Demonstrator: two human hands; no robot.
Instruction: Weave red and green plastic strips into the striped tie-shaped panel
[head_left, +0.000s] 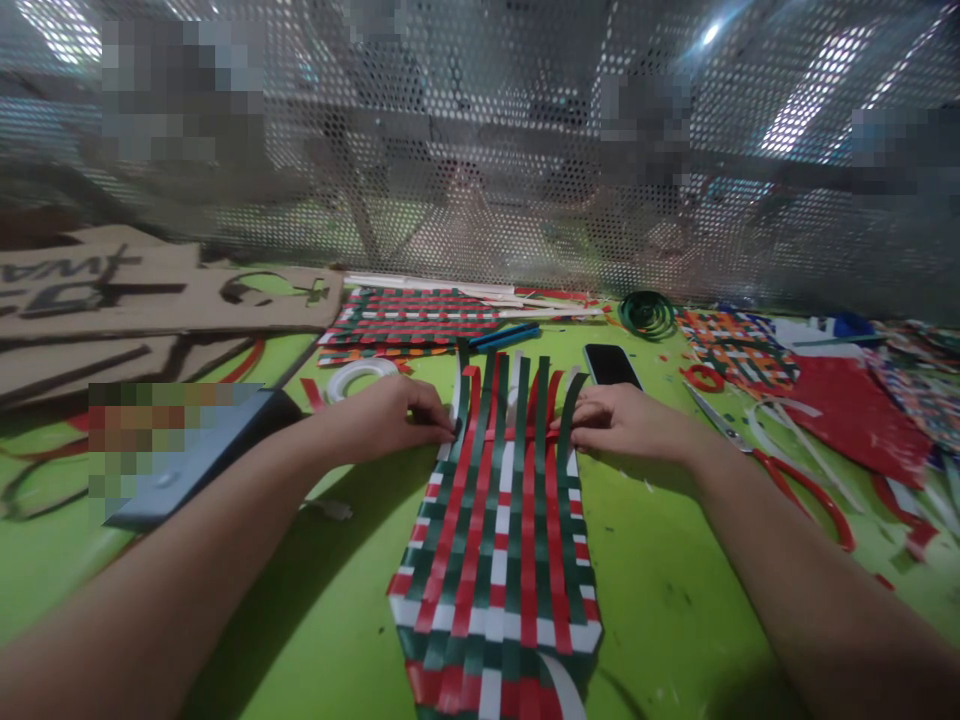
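A woven piece of red, green and white strips [499, 540] lies before me, its loose strip ends standing up at the far side. A narrow red strip [517, 434] crosses those upright ends at the height of my fingertips. My left hand [401, 412] is closed in a pinch at the weave's left edge, in line with the red strip. At the right edge, my right hand [626, 420] pinches in the same way. The fingers hide both ends of the red strip. A white strip curls loose near the weave's front.
Behind stand a perforated metal screen [480, 200] and another woven piece [420, 320]. A phone [611, 366], red-handled scissors [799, 480] and a green coil [646, 314] lie right. Left are cardboard [172, 305], a white roll [352, 378] and a grey-blue object [195, 465].
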